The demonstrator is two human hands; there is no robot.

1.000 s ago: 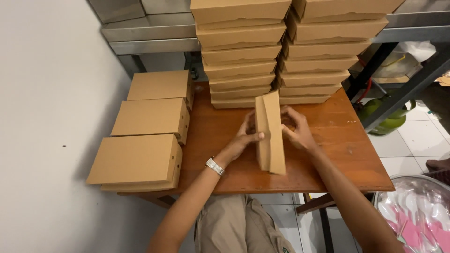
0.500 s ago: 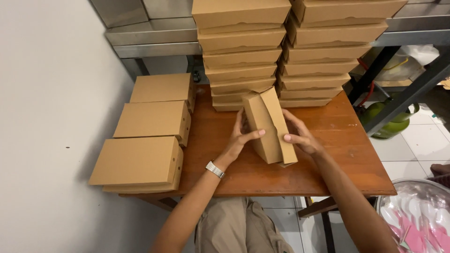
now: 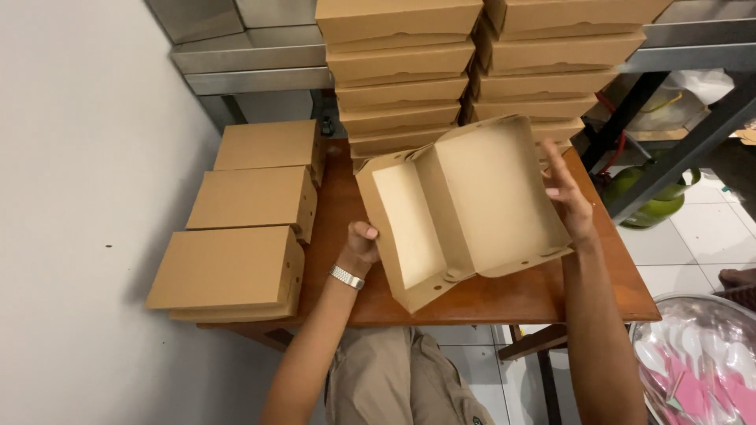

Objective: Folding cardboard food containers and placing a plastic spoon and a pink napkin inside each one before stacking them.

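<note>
- Head view: the open cardboard box (image 3: 465, 208) is held above the brown surface (image 3: 543, 295), tilted, with its lid spread out to the right.
- The left hand (image 3: 361, 245) is mostly hidden behind the box's left wall; only the thumb and the knuckles show, and its grip is clamped on that wall.
- The right hand (image 3: 568, 197) lies against the outer edge of the lid with its fingers spread flat; the palm is behind the card, so a closed grip is not seen here.
- Two tall stacks of closed boxes (image 3: 480, 71) stand just behind, cut off at the top edge.
- Three closed boxes (image 3: 252, 212) lie in a row on the left of the surface, near the wall.
- At the bottom right a bowl of plastic spoons (image 3: 705, 366) is cut off by the corner.
- A green object (image 3: 642, 197) under the metal rack is hard to make out.
</note>
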